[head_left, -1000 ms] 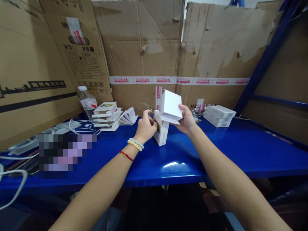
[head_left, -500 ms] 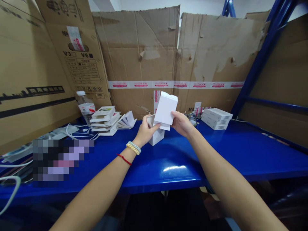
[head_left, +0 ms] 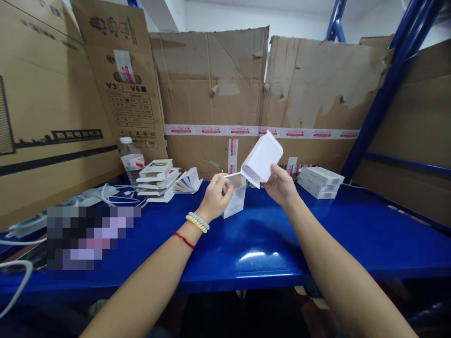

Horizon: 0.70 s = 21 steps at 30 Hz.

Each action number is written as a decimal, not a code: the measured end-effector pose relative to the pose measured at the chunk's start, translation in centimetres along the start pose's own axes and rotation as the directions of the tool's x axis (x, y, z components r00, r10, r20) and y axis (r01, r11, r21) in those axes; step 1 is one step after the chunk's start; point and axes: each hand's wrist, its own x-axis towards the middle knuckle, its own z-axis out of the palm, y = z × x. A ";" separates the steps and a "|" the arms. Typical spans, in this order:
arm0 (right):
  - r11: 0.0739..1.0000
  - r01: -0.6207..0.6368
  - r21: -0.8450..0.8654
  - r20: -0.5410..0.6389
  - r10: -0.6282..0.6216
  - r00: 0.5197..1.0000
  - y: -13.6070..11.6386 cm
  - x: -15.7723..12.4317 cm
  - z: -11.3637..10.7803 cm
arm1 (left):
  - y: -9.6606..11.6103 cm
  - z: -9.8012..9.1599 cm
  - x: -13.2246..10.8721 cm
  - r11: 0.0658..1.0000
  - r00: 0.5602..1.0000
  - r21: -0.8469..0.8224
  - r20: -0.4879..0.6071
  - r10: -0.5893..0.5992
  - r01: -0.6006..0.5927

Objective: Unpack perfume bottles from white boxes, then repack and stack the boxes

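Observation:
My right hand (head_left: 281,187) grips a white folded card insert (head_left: 263,157), raised and tilted above the table. Its fingers wrap around the far side and are partly hidden. Lower and to the left, an open white box (head_left: 235,199) stands upright on the blue table, its open top facing me. My left hand (head_left: 215,197) is closed on the box's left edge, thumb and fingers curled at the rim. Insert and box are close together, the insert up and to the right of the box's opening.
A stack of white trays (head_left: 157,180) and a fanned white booklet (head_left: 188,180) lie left, near a water bottle (head_left: 131,159) and white cables (head_left: 121,195). Flat white boxes (head_left: 320,180) are stacked at right. Cardboard sheets (head_left: 214,94) wall the back of the blue table (head_left: 260,234).
My right hand has lifted the white insert up and to the right, away from the box, and tipped it. The box's opening now shows. My left hand no longer touches the insert.

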 end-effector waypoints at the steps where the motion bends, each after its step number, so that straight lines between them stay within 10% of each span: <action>1: 0.999 0.038 0.010 -0.003 -0.038 0.999 0.2 -0.1 0.4 | 0.2 -0.1 0.0 1.000 1.000 0.006 0.030 0.008 -0.008; 10: 0.928 0.205 -0.310 0.158 -0.162 0.974 1.0 -0.9 2.3 | -0.6 0.5 -0.1 0.883 0.945 -0.375 0.264 -0.191 0.283; 21: 0.857 0.267 -0.441 0.291 -0.145 0.946 -0.2 -1.0 1.0 | -1.2 0.0 0.3 0.626 0.821 -0.588 0.550 -0.155 0.512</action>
